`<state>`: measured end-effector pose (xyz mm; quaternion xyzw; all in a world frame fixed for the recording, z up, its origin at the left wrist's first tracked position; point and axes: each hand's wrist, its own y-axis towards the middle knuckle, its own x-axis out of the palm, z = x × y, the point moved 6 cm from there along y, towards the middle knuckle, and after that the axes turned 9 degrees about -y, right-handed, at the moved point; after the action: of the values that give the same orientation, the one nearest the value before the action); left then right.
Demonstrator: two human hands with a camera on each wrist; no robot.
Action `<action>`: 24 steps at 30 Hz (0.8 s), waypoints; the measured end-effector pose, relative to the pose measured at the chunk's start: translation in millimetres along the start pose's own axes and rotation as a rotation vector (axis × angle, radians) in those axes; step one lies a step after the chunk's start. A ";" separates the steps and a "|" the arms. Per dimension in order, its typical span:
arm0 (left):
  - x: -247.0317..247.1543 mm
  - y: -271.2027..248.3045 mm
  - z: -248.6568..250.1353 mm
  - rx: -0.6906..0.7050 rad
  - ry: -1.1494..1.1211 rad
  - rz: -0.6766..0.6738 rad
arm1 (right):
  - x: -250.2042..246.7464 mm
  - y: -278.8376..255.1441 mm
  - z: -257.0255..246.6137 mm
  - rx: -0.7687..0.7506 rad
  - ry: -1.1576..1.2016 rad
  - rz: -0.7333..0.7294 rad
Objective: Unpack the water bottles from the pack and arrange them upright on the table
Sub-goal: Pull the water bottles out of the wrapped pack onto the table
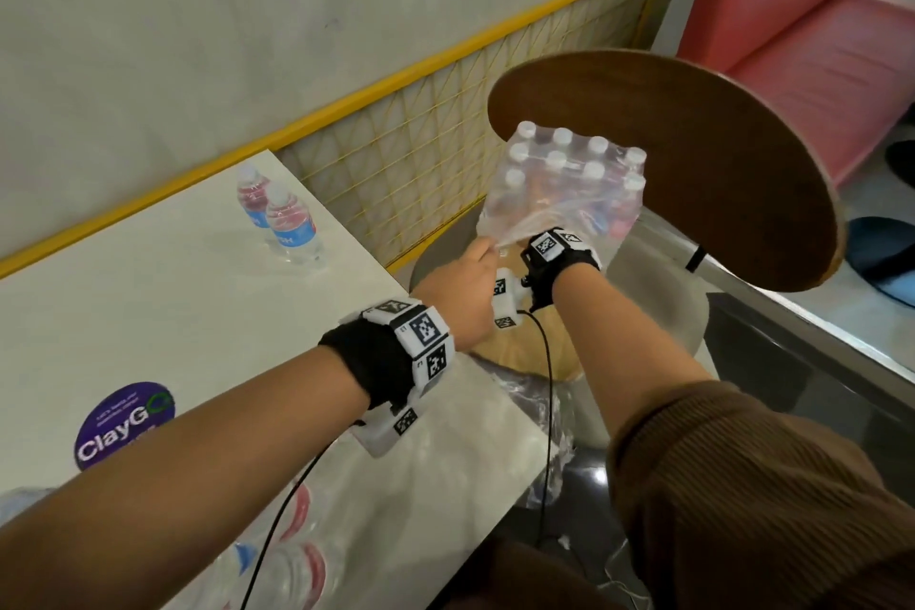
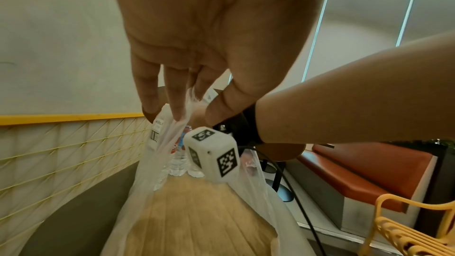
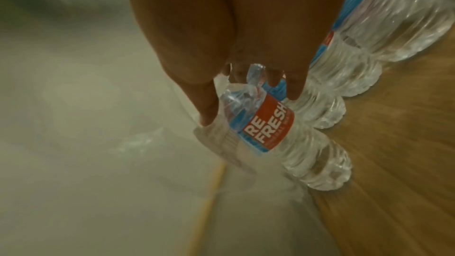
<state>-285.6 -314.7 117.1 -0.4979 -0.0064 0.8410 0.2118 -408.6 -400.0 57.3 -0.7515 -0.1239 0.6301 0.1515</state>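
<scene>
A shrink-wrapped pack of water bottles (image 1: pixel 564 173) stands on a light wooden seat (image 1: pixel 525 357), right of the white table (image 1: pixel 163 312). My left hand (image 1: pixel 475 272) pinches the torn clear wrap (image 2: pixel 172 135) at the pack's near side and pulls it open. My right hand (image 3: pixel 246 96) reaches inside the wrap, thumb and fingers round the top of a bottle with a red and blue label (image 3: pixel 268 127); in the head view only its wrist band shows clearly. Two bottles (image 1: pixel 292 228) stand upright at the table's far side.
A round dark wooden tabletop (image 1: pixel 693 154) overhangs just behind the pack. A yellow mesh railing (image 1: pixel 421 154) runs along the wall. Crumpled clear wrap with lying bottles (image 1: pixel 297 540) sits at the table's near edge. A red bench (image 1: pixel 802 40) and a yellow chair (image 2: pixel 406 227) stand to the right.
</scene>
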 end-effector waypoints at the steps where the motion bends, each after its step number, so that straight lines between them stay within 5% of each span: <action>1: -0.6 1.7 -2.3 0.002 -0.010 0.003 | 2.4 5.1 -1.3 -0.031 -0.014 -0.010; 4: -1.2 5.7 -11.7 0.035 -0.040 0.016 | -0.8 0.6 1.3 0.057 -0.006 -0.023; 9: -2.0 11.7 -19.3 0.045 -0.063 0.105 | 9.3 14.1 5.9 -0.050 0.158 0.073; 12: 6.5 17.6 -23.1 0.039 -0.019 0.082 | 12.5 -8.8 -0.2 -0.029 0.391 0.022; 17: 24.2 33.6 -35.2 -0.202 -0.054 -0.012 | 25.3 -54.6 0.0 0.015 0.804 -0.127; 21: 21.5 43.0 -22.9 -0.141 -0.224 -0.012 | 22.2 -56.2 -0.6 -0.034 1.144 -0.156; 24: 11.7 46.5 -28.7 -0.144 -0.196 0.062 | 20.4 -37.5 6.4 -0.007 1.034 -0.220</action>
<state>-282.5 -358.6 82.5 -0.4270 -0.0721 0.8892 0.1476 -411.1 -357.2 52.1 -0.9472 -0.1134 0.1571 0.2556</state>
